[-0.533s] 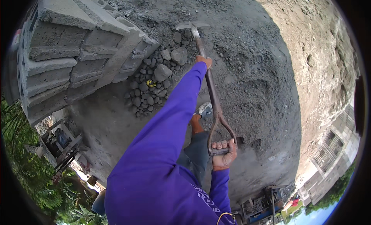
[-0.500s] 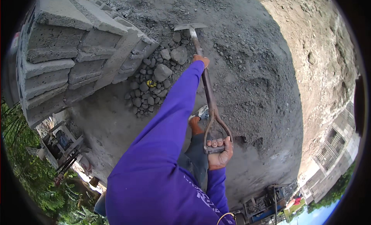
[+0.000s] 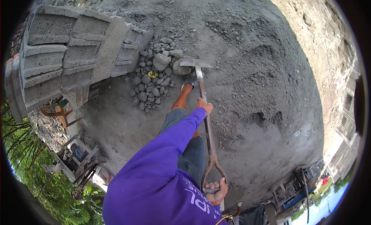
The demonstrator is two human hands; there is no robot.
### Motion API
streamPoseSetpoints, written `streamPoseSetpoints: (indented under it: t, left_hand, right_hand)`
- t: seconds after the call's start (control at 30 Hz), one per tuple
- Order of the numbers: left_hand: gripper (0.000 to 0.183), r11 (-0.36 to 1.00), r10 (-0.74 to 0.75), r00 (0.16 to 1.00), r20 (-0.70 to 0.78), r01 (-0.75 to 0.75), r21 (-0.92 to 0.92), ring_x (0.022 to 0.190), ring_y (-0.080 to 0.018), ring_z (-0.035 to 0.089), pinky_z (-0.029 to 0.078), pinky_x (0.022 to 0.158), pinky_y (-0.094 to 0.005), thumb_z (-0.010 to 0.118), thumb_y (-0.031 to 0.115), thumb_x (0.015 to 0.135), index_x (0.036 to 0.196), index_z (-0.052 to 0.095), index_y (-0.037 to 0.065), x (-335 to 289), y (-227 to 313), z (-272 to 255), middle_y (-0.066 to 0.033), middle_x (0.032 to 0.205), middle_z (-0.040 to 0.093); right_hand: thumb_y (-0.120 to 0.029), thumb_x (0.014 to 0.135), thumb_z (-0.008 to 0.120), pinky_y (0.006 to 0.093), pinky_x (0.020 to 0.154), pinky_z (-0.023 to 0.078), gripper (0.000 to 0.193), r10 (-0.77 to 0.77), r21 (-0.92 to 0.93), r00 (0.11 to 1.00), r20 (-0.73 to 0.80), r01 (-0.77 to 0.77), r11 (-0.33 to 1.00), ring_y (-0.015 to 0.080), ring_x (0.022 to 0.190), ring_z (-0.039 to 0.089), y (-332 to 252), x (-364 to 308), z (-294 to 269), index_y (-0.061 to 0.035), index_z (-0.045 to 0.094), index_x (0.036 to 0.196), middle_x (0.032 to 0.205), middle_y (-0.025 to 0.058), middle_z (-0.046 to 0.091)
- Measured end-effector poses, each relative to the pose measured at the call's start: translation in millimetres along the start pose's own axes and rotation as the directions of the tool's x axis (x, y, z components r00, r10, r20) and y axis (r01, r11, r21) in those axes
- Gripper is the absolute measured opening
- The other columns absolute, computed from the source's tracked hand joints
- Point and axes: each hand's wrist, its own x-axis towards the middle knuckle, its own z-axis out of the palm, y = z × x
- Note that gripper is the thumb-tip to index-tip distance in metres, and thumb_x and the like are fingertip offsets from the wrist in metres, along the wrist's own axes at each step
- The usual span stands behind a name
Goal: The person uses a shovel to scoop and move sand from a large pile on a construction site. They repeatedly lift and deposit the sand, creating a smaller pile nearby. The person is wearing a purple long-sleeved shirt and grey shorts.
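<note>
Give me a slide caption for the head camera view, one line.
Shovel gripped two-handed, left hand on its shaft, right hand on its end grip, blade by the piled stones.

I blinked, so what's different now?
The shovel came back toward the person, its blade now by a big stone. The left hand still grips the shaft, the right hand the handle; nothing was let go. The yellow thing stays among the stones.

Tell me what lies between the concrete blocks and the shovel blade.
The head view shows grey stones between the concrete blocks and the shovel blade, with a small yellow-and-black item among them.
</note>
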Motion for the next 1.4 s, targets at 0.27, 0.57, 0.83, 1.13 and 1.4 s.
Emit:
streamPoseSetpoints:
  t: [0.27, 0.57, 0.83, 1.13, 1.4]
  left_hand:
    - [0.076, 0.986, 0.1, 0.989, -0.108, -0.113, -0.119, 0.117, -0.0464, 0.058, 0.046, 0.102, -0.0453, 0.068, 0.029, 0.082, 0.134, 0.031, -0.012, -64.3, -49.7, 2.1, -0.0371, 0.126, 0.054]
    - [0.058, 0.993, 0.11, 0.894, -0.433, -0.121, 0.002, 0.098, -0.0394, 0.069, 0.056, 0.086, -0.0425, 0.067, 0.031, 0.083, 0.118, 0.051, -0.012, 155.0, 59.2, -149.8, -0.032, 0.108, 0.065]
    - [0.068, 0.996, 0.067, 0.976, -0.208, -0.077, -0.042, 0.109, -0.0464, 0.063, 0.049, 0.097, -0.0449, 0.068, 0.031, 0.08, 0.125, 0.043, -0.012, 59.2, -13.5, -55.3, -0.0361, 0.117, 0.06]
    - [0.076, 0.982, 0.176, 0.978, -0.115, -0.183, -0.053, 0.117, -0.0446, 0.059, 0.045, 0.103, -0.0437, 0.068, 0.03, 0.079, 0.135, 0.034, -0.01, -56.1, -56.5, -3.1, -0.035, 0.12, 0.057]
    - [0.067, 0.985, 0.016, 0.949, -0.314, -0.069, -0.157, 0.079, -0.0379, 0.071, 0.058, 0.07, -0.0428, 0.069, 0.033, 0.078, 0.118, 0.047, -0.016, 132.6, 18.1, -133.0, -0.0287, 0.097, 0.066]
  right_hand:
    - [-0.04, 0.101, 0.057, 0.0427, 0.051, 0.046, 0.041, -0.067, -0.078, 0.988, 0.139, 0.078, 0.994, 0.0191, 0.046, 0.05, -28.8, 2.5, -88.1, -0.0163, 0.053, 0.068, 0.056, -0.0001, 0.052]
    - [-0.033, 0.097, 0.065, 0.0423, 0.061, 0.046, 0.037, 0.039, -0.145, 0.924, 0.381, 0.018, 0.989, 0.0188, 0.053, 0.05, 53.9, 105.3, 133.4, -0.0143, 0.052, 0.067, 0.059, 0.0002, 0.049]
    - [-0.03, 0.094, 0.067, 0.0411, 0.054, 0.046, 0.025, 0.044, -0.122, 0.997, 0.06, -0.037, 0.992, 0.0177, 0.049, 0.051, 19.7, 69.5, 31.2, -0.0182, 0.054, 0.076, 0.057, -0.002, 0.053]
    - [-0.033, 0.098, 0.062, 0.0404, 0.052, 0.047, 0.034, -0.039, -0.116, 0.999, -0.008, 0.038, 0.993, 0.0165, 0.048, 0.05, -5.7, 13.4, -73.2, -0.018, 0.049, 0.07, 0.055, -0.0035, 0.049]
    - [-0.033, 0.097, 0.065, 0.0407, 0.055, 0.047, 0.035, 0.091, -0.185, 0.952, 0.292, -0.038, 0.982, 0.0178, 0.048, 0.049, 43.3, 128.3, 111.2, -0.0155, 0.053, 0.069, 0.056, -0.0011, 0.05]
